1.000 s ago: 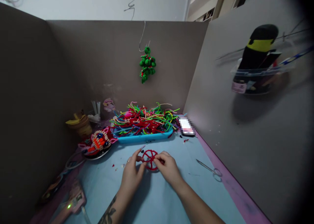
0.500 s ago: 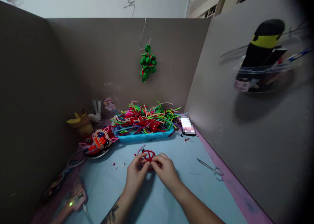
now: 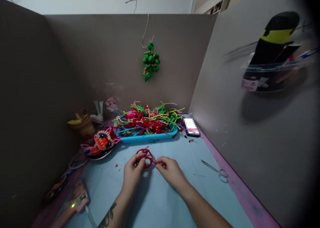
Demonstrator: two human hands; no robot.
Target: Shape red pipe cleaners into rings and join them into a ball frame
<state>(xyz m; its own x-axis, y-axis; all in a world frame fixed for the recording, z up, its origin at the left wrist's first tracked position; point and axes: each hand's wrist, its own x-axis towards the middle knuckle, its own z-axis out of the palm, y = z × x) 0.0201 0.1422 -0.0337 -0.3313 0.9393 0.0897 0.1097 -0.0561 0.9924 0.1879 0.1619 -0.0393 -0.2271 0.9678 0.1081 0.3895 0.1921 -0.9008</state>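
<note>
A ring-shaped figure of red pipe cleaner [image 3: 150, 153] is held above the blue tabletop. My left hand [image 3: 133, 169] closes on its left side, thumb and fingers pinching the red loops. A small dark bead-like spot sits at the figure's top, close to my left fingertips. With thumb and forefinger pressed together, my right hand [image 3: 170, 169] pinches a red end that sticks out from the ring's right side. My fingers cover part of the figure.
Behind the hands, a blue tray [image 3: 147, 138] overflows with coloured pipe cleaners. Scissors [image 3: 216, 169] lie to the right, a phone [image 3: 191, 126] farther back. At left are a decorated red-orange figure [image 3: 102, 141] and a pink glue gun [image 3: 80, 196]. A green ornament [image 3: 151, 61] hangs on the back panel.
My right hand has drawn slightly away from my left, and the red end now shows between them. My left hand and the ring have shifted a little left and the ring has turned.
</note>
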